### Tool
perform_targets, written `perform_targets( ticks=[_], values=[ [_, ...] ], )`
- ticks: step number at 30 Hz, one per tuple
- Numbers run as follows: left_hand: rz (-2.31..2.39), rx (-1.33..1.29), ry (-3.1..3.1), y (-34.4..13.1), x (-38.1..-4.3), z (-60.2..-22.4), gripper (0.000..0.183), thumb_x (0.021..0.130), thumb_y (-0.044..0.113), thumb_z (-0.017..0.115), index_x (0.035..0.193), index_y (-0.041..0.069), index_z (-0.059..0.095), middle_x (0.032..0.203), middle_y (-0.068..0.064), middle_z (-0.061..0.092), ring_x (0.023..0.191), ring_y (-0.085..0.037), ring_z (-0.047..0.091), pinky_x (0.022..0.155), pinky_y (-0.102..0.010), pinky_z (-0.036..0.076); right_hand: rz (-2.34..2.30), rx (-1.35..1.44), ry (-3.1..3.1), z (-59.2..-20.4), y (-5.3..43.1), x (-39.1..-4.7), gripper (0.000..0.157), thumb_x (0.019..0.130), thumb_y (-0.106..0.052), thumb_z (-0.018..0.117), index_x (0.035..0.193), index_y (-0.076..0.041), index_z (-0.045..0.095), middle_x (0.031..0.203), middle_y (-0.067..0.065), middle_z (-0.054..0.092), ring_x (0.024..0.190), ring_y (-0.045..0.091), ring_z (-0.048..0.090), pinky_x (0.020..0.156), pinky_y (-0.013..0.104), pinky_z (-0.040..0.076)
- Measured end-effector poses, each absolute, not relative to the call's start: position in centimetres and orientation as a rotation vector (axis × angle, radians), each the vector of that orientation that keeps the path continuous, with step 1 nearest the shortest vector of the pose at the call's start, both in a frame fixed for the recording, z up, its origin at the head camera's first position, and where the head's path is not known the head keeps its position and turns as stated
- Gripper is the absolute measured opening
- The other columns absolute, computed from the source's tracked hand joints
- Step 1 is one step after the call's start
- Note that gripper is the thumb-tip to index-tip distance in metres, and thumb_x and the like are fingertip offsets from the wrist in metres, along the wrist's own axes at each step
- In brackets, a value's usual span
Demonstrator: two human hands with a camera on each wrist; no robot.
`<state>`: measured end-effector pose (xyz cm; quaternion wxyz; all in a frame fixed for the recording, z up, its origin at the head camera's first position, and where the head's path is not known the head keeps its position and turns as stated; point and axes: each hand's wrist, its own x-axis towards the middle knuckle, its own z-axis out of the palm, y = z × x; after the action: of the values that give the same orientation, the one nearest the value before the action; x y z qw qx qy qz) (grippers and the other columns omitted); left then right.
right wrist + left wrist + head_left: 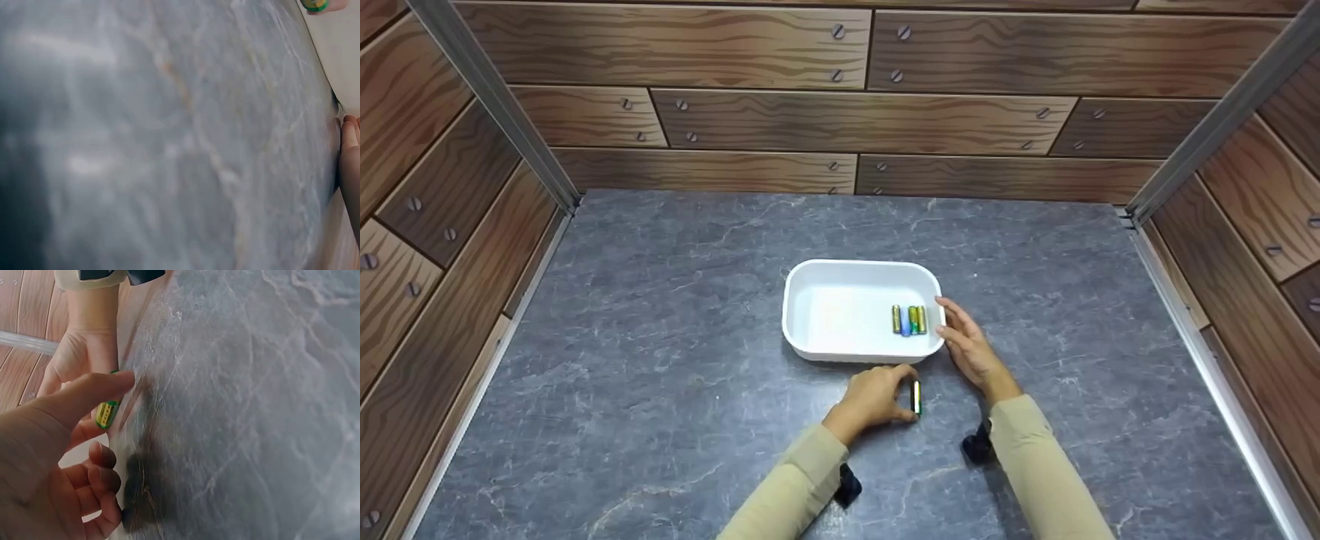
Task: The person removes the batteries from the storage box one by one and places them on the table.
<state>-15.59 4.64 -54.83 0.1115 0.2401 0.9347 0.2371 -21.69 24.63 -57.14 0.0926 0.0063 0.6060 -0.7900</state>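
Note:
My left hand pinches a green-and-gold battery lengthwise between thumb and index finger, just in front of a white plastic tub. In the left wrist view the thumb hides part of this battery, and the other fingers are curled. At the tub's right end, my right hand touches the wall with extended fingers and thumb. Inside the tub, near its right wall, lie several batteries side by side, one of them blue. The right wrist view catches only one end of the held battery.
A grey marbled tabletop lies under everything. Wood-patterned panels stand at the back and both sides, with metal posts in the corners. Black wrist devices hang under both sleeves.

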Motion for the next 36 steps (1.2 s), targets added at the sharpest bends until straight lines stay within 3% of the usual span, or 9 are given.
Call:
perform_targets(
  ticks=[5,17,36],
  values=[
    [0.619,0.697,2.787,4.8,-15.3,-55.0,0.058,0.066,0.04,0.086,0.116,0.023,0.062,0.103,-0.003,0.073,0.095,-0.021,0.069,0.073,-0.036,0.054,-2.352,0.035,1.805,-57.2,24.6,-21.7,0.054,0.091,0.005,0.051,0.143,-0.002,0.037,0.137,0.006,0.048,0.117,0.005,0.053,0.096,0.017,0.045],
    [0.613,0.722,2.81,4.7,-15.0,-54.8,0.059,0.066,0.041,0.086,0.116,0.023,0.061,0.104,-0.003,0.073,0.096,-0.021,0.069,0.073,-0.036,0.054,-2.336,0.031,1.809,-57.2,24.6,-21.7,0.055,0.091,0.005,0.05,0.144,-0.001,0.034,0.146,0.012,0.04,0.121,0.003,0.049,0.097,0.015,0.043],
    [0.577,0.705,2.779,5.1,-15.0,-53.9,0.064,0.069,0.043,0.084,0.126,0.025,0.058,0.117,-0.001,0.071,0.106,-0.019,0.067,0.08,-0.037,0.054,-2.342,0.028,1.807,-57.2,24.5,-21.8,0.056,0.091,0.006,0.05,0.144,0.0,0.033,0.145,0.013,0.041,0.121,0.005,0.049,0.097,0.015,0.044]
  ],
)
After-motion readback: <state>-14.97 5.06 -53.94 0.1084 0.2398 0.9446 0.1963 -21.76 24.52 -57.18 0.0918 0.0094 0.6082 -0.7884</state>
